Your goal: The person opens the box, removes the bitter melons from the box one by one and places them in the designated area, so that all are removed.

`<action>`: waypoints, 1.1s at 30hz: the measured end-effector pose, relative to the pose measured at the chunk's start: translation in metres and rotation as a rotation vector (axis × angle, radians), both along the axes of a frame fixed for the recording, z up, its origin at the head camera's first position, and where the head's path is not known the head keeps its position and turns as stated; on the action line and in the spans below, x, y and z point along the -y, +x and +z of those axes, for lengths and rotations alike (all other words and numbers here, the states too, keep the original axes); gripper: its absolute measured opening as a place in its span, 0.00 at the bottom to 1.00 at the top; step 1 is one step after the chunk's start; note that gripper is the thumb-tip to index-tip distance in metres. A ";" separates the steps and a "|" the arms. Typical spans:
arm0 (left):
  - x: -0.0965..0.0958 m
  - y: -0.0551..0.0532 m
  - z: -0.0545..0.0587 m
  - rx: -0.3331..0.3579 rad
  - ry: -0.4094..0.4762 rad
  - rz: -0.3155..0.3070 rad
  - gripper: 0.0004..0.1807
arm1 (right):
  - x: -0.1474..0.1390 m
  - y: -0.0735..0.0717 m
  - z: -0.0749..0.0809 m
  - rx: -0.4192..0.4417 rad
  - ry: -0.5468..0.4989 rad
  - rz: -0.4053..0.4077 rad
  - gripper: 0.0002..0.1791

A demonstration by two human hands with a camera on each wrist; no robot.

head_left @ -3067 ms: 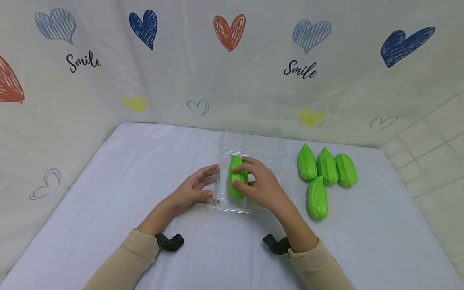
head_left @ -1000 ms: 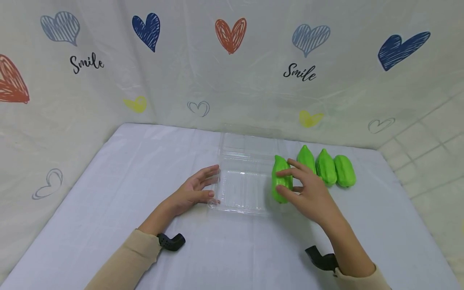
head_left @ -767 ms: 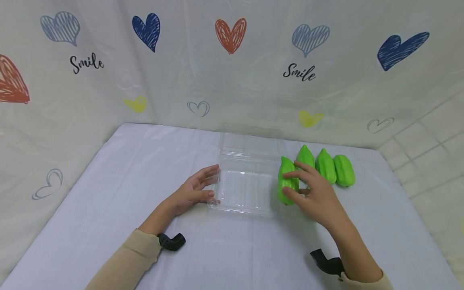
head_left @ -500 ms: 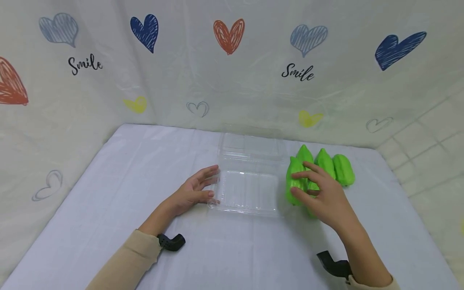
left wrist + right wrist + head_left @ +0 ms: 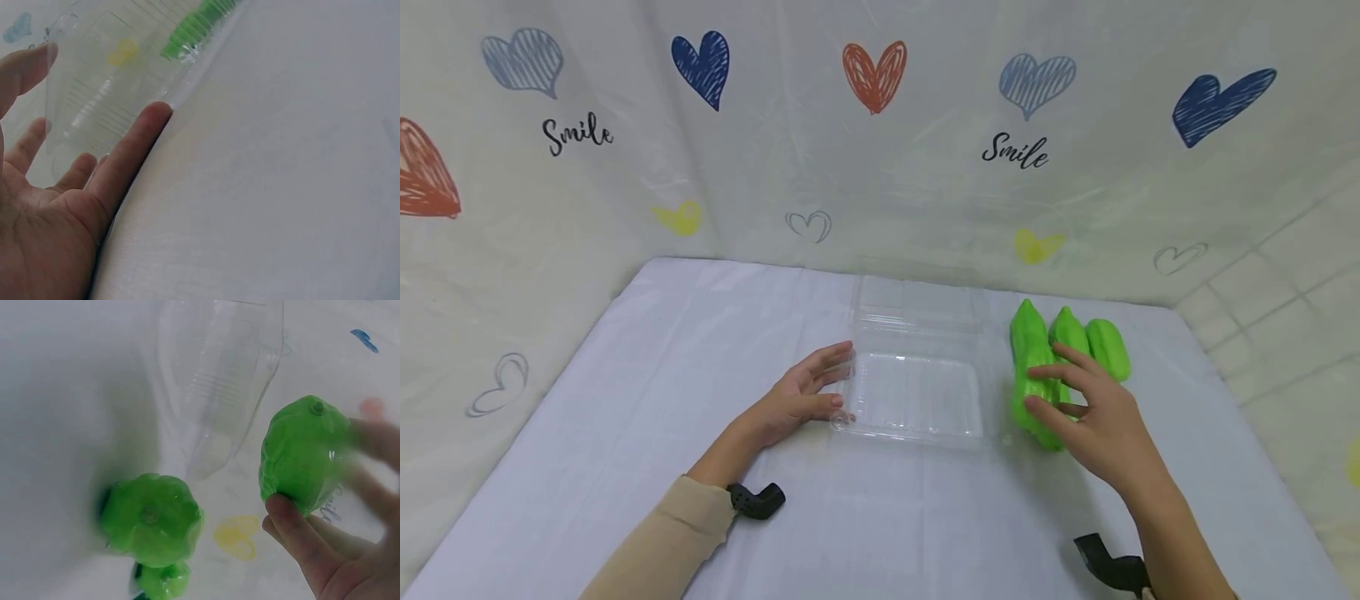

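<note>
A clear plastic clamshell box [image 5: 917, 396] lies with its lid folded back on the white cloth. My left hand [image 5: 801, 387] rests against its left side, fingers nearly straight; in the left wrist view the fingers [image 5: 140, 128] touch the clear wall. With thumb and fingertips my right hand [image 5: 1093, 412] holds a green, ridged gourd [image 5: 303, 450], right of the box. In the right wrist view it hangs above the table level, beside another green gourd [image 5: 153, 519] standing lower. From the head, the held gourd overlaps those behind and below it, partly hiding them.
Behind the right hand lie more green gourds, among them one at the right end [image 5: 1108, 348] and one beside it [image 5: 1067, 329]. A curtain [image 5: 925, 183] printed with hearts stands along the table's back edge.
My right hand lifted the gourd out of the box and carried it right, over the other gourds; it still moves that way in the last half second. The left hand stays at the box.
</note>
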State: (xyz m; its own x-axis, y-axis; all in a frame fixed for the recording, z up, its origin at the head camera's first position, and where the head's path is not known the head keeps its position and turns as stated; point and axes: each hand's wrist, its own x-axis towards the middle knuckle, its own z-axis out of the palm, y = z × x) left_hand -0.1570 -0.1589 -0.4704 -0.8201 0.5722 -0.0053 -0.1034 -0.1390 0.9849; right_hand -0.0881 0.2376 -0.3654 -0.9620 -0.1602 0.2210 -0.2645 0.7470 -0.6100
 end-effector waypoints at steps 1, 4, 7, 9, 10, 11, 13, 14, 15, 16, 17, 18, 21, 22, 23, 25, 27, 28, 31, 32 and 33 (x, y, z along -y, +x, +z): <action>0.000 -0.001 0.000 0.000 0.002 0.000 0.44 | -0.001 0.001 0.000 -0.001 0.004 -0.005 0.18; -0.003 -0.002 -0.001 0.004 0.006 -0.004 0.44 | -0.006 0.004 0.000 0.002 0.016 -0.021 0.17; -0.005 -0.002 -0.003 0.008 0.003 -0.003 0.44 | -0.011 0.008 0.001 0.001 0.013 -0.034 0.17; -0.004 -0.001 -0.004 0.007 -0.010 0.000 0.44 | -0.014 0.010 -0.001 0.000 0.003 -0.041 0.17; -0.004 -0.001 -0.004 0.006 -0.013 0.000 0.44 | -0.016 0.012 -0.001 0.000 -0.001 -0.045 0.17; -0.003 0.000 -0.003 0.004 -0.016 0.001 0.44 | -0.017 0.013 -0.002 -0.001 -0.001 -0.051 0.17; -0.001 0.000 -0.002 0.002 -0.013 0.000 0.44 | -0.020 0.014 -0.003 -0.003 -0.004 -0.059 0.17; -0.001 0.000 -0.001 0.001 -0.011 0.001 0.44 | -0.022 0.014 -0.004 -0.002 -0.001 -0.065 0.17; 0.000 0.000 -0.001 0.003 -0.005 0.000 0.44 | -0.024 0.015 -0.004 -0.005 0.004 -0.069 0.18; 0.000 0.000 0.000 0.005 0.003 -0.001 0.44 | -0.026 0.015 -0.004 -0.003 0.009 -0.075 0.18; 0.001 -0.001 0.000 0.008 0.007 -0.003 0.45 | -0.028 0.016 -0.004 -0.002 0.015 -0.080 0.18; 0.002 -0.001 0.000 0.012 0.013 -0.005 0.45 | -0.031 0.017 -0.004 0.001 0.018 -0.083 0.18; 0.003 -0.003 0.000 0.016 0.025 -0.011 0.45 | -0.037 0.020 -0.005 0.005 0.035 -0.103 0.19; 0.003 -0.003 0.000 0.021 0.023 -0.013 0.45 | -0.040 0.021 -0.007 0.010 0.041 -0.111 0.19; 0.002 -0.002 0.000 0.024 0.021 -0.015 0.45 | -0.043 0.022 -0.008 0.013 0.043 -0.117 0.19; 0.002 -0.002 0.000 0.029 0.018 -0.016 0.45 | -0.048 0.023 -0.010 0.014 0.052 -0.132 0.19; 0.002 -0.001 -0.001 0.031 0.010 -0.017 0.45 | -0.052 0.023 -0.013 0.012 0.058 -0.139 0.19; 0.002 -0.001 -0.001 0.027 0.005 -0.017 0.44 | -0.054 0.024 -0.014 0.012 0.062 -0.142 0.19; 0.002 -0.001 -0.001 0.010 -0.001 -0.011 0.44 | -0.058 0.023 -0.017 0.017 0.068 -0.146 0.18; 0.002 -0.001 -0.002 0.005 -0.001 -0.010 0.44 | -0.060 0.023 -0.018 0.020 0.065 -0.143 0.18; 0.002 -0.001 -0.002 0.002 -0.003 -0.009 0.44 | -0.061 0.023 -0.019 0.028 0.072 -0.147 0.18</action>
State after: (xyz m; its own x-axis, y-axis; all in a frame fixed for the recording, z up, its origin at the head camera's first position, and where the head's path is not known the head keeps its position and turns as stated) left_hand -0.1583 -0.1612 -0.4723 -0.8152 0.5792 -0.0085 -0.1064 -0.1354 0.9851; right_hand -0.0652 0.2987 -0.3844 -0.9818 -0.0322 0.1869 -0.1332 0.8185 -0.5588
